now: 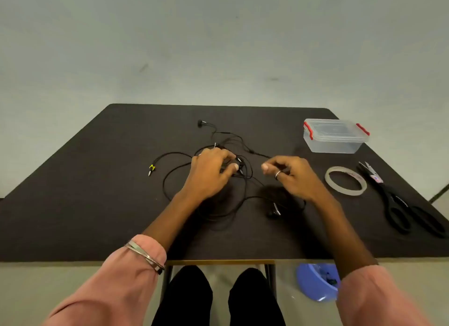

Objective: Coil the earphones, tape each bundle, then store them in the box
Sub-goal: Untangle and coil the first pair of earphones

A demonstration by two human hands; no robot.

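**Earphones still tangled: separate one lead before coiling**

Your left hand (211, 172) rests on the knot of black earphones (226, 155) at mid-worktop, fingers (227, 155) curled into the cords. Your right hand (288, 174) hovers just beside it, fingers loosely bent; whether they pinch a strand cannot be told. Advice: pin the knot, draw one plug end free, and avoid tightening loops.

The worktop (97, 204) is dark and matte. The box (335, 136), lid on, stands far right, with tape roll (345, 180) and scissors (401, 199) nearer. Pale floor surrounds it; a blue bin (315, 283) sits below.
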